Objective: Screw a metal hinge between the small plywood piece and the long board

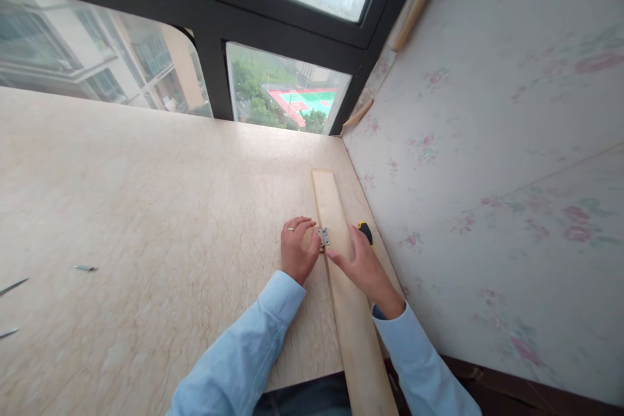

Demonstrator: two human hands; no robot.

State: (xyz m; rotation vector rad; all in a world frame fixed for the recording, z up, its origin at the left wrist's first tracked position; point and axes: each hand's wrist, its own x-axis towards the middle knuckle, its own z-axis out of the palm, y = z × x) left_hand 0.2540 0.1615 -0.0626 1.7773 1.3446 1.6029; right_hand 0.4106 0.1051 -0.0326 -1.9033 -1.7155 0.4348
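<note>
A small metal hinge (324, 236) lies at the left edge of a long, pale wooden board (358, 331). My left hand (298, 250) is beside that edge, thumb and curled fingers closed on the hinge's left side. A bit of brown wood shows under the hinge, mostly hidden by my fingers. My right hand (363, 266) rests over the board with thumb and fingers apart. Its thumb tip is just below the hinge, and the fingertips reach the board's right side. Just beyond the right hand is a black-and-yellow tool (365, 233), partly covered.
The board lies on a marbled ledge (170, 221) and sticks out past its front edge toward me. At the far left are a small metal piece (86, 268) and two pointed metal tips (13, 286). A floral wall (487, 143) closes the right side; dark-framed windows (292, 19) stand behind.
</note>
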